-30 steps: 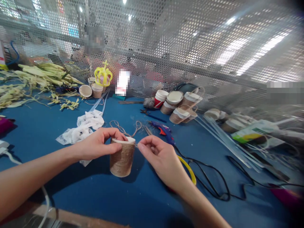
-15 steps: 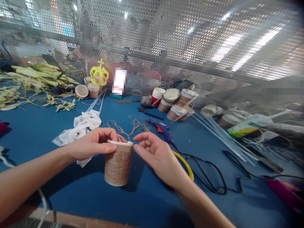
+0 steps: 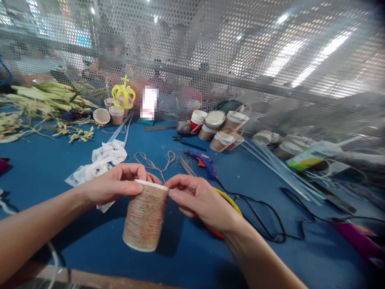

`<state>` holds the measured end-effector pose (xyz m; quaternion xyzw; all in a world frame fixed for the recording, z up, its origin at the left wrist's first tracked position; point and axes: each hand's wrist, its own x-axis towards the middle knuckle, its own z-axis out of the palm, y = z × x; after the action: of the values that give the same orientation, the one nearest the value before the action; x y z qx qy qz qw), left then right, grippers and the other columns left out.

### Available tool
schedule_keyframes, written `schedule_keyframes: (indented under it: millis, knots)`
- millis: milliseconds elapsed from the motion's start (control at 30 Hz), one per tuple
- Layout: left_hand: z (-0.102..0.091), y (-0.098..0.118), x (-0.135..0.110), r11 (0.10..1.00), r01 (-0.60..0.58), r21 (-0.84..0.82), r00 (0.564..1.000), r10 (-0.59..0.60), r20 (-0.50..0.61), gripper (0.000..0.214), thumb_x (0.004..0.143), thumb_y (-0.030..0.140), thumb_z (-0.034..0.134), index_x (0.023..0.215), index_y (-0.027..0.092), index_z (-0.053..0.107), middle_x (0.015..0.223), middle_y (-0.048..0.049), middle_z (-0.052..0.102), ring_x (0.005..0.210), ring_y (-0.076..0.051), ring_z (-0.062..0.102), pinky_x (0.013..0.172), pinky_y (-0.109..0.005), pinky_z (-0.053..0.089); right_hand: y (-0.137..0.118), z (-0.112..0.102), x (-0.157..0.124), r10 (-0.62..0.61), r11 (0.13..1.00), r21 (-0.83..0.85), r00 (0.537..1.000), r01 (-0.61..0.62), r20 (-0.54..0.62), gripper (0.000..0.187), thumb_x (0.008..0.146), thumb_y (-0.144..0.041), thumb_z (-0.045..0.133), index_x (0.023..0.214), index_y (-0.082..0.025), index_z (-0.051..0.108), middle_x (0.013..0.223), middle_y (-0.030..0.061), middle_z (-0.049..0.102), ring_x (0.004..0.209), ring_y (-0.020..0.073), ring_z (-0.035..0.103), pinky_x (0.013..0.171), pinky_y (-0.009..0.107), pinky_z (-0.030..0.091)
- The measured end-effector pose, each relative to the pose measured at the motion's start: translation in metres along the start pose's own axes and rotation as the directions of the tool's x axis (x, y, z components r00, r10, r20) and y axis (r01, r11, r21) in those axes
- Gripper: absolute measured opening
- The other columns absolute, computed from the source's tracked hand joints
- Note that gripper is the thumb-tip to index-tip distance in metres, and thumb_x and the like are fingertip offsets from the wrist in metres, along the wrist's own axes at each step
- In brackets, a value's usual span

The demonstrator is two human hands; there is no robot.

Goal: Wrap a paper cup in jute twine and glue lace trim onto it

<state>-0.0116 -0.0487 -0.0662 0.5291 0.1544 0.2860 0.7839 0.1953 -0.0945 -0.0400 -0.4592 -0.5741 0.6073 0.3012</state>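
A cup wrapped in brown twine (image 3: 146, 216) is held slightly tilted above the blue table, its white rim upward. My left hand (image 3: 120, 184) grips that rim, thumb outside and fingers over the inside. At the rim's right edge my right hand (image 3: 198, 196) is closed in a pinch, thumb and forefinger touching the cup where the twine lies. A loose length of twine (image 3: 153, 164) trails on the table behind the cup. Just beyond my right hand lie a blue glue gun (image 3: 204, 162) and scissors blades (image 3: 187, 166), their handles partly hidden by the hand.
White crumpled cloth strips (image 3: 105, 158) lie left of the cup. Behind stand several wrapped cups (image 3: 222, 140), a grey yarn ball (image 3: 183, 127) and a yellow crown (image 3: 124, 96). Clear glue sticks (image 3: 279, 172) and a black cable (image 3: 270, 216) spread right. A perforated metal screen (image 3: 180, 48) closes the back.
My right hand has moved left onto the cup's rim, its fingers closing there. The cup has tilted, its base swinging left and nearer to me. My left hand keeps its grip.
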Motion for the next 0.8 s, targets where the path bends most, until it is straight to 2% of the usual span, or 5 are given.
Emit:
schedule_keyframes:
  millis: [267,467,667,800]
  knots:
    - [-0.0026,0.0024,-0.0022,1.000,0.010,-0.024,1.000,-0.011,-0.019,0.017,0.067,0.028,0.070,0.066,0.015,0.058,0.093,-0.0059,0.066,0.102,-0.023,0.054,0.081,-0.031,0.041,0.0027,-0.0025,0.0011,-0.012,0.990,0.141,0.998,0.003,0.069,0.005,0.077,-0.019,0.056,0.079,-0.015,0.058,0.049,-0.0097,0.036,0.037,0.0011,0.026,0.034,0.016,0.014]
    - [-0.0031,0.0020,-0.0023,0.999,-0.011,-0.046,1.000,0.012,0.024,0.013,0.069,0.027,0.069,0.070,0.017,0.061,0.091,-0.0037,0.068,0.101,-0.021,0.055,0.082,-0.031,0.041,0.0059,-0.0025,0.0008,-0.034,0.964,0.266,0.993,0.003,0.113,0.010,0.077,-0.024,0.060,0.079,-0.014,0.059,0.047,-0.0109,0.034,0.037,0.0011,0.022,0.034,0.015,0.014]
    - [-0.0051,-0.0001,-0.0023,0.999,-0.017,-0.032,1.000,0.018,0.024,0.012,0.070,0.028,0.068,0.070,0.018,0.061,0.089,-0.0035,0.068,0.105,-0.021,0.053,0.083,-0.032,0.041,0.0038,0.0013,0.0024,-0.047,0.964,0.264,0.995,0.021,0.093,0.009,0.077,-0.022,0.059,0.076,-0.014,0.056,0.045,-0.0114,0.035,0.037,0.0010,0.023,0.034,0.015,0.016]
    - [-0.0066,0.0005,0.0003,0.997,-0.021,0.070,0.999,0.024,-0.045,0.015,0.070,0.031,0.068,0.072,0.017,0.061,0.109,-0.0062,0.062,0.108,-0.025,0.052,0.088,-0.037,0.040,0.0044,-0.0007,0.0021,-0.066,0.977,0.208,0.996,0.053,0.054,0.010,0.079,-0.023,0.057,0.078,-0.014,0.054,0.047,-0.0113,0.036,0.037,0.0009,0.025,0.036,0.016,0.018]
